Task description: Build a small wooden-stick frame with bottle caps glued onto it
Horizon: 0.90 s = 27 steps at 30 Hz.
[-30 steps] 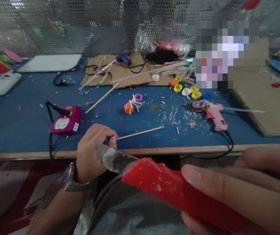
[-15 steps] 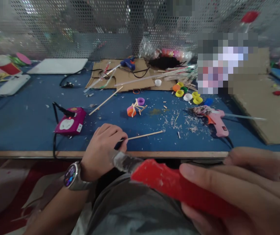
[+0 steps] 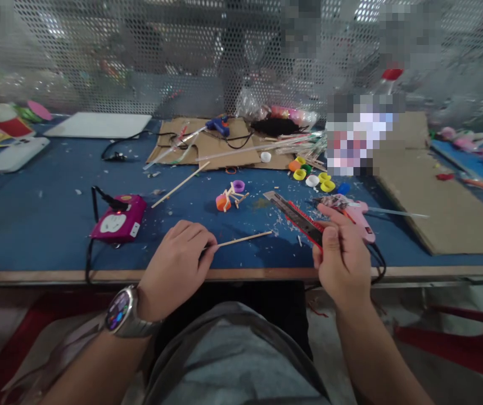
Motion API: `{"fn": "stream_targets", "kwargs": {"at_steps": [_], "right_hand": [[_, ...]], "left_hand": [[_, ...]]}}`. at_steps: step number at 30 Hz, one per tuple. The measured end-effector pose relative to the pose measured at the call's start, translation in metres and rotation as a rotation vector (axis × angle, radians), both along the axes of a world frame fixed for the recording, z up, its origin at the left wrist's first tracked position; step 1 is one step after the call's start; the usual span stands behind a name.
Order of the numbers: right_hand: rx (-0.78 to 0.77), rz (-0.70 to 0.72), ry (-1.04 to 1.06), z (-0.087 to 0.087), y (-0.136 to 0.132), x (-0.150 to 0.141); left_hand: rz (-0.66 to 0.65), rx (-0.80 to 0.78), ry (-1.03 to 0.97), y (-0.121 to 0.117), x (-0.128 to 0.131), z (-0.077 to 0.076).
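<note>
Near the table's front edge, my left hand [image 3: 182, 256] is closed on one end of a thin wooden stick [image 3: 245, 239], which points to the right over the blue surface. My right hand [image 3: 344, 253] grips a red utility knife [image 3: 302, 219], its blade out and angled up to the left. Beyond the two hands lies a small piece of short sticks [image 3: 235, 195] joined to an orange bottle cap [image 3: 223, 202], with a purple cap [image 3: 238, 185] beside it. A pink glue gun [image 3: 361, 216] rests just behind my right hand.
A magenta power socket box [image 3: 118, 218] sits left of my left hand, its cord over the edge. Another stick [image 3: 181, 184] lies behind it. Further back are a blue glue gun [image 3: 218, 126] on cardboard [image 3: 224, 149], several caps [image 3: 312, 180] and a bottle. Cardboard [image 3: 447, 208] covers the right side.
The knife in my right hand has moved from close to the camera, low on the right, out over the table. My left hand stays on the stick.
</note>
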State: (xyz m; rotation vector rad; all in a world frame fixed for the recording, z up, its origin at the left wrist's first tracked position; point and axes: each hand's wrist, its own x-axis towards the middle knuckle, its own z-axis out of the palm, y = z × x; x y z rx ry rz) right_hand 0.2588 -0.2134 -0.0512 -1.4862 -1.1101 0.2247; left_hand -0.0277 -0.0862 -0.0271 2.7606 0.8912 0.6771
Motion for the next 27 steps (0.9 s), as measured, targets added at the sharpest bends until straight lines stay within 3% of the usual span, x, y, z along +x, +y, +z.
{"fn": "stream_targets", "kwargs": {"at_steps": [3,8,14,22,27], "right_hand": [[-0.065,0.031,0.229,0.002,0.003,-0.003],[0.08,0.191,0.534,-0.001,0.01,-0.001],[0.068,0.289,0.541,-0.006,0.014,0.002],[-0.003,0.196,0.448,-0.006,0.006,-0.01],[0.006,0.206,0.444,-0.002,0.014,-0.012]], "left_hand": [[0.019,0.0,-0.011,-0.001,-0.001,0.001],[0.072,0.015,-0.055,-0.003,-0.005,0.005],[0.086,0.021,-0.119,-0.002,-0.002,0.007],[0.086,0.03,-0.132,0.0,0.003,0.008],[0.093,0.056,-0.14,-0.004,0.002,0.008]]}}
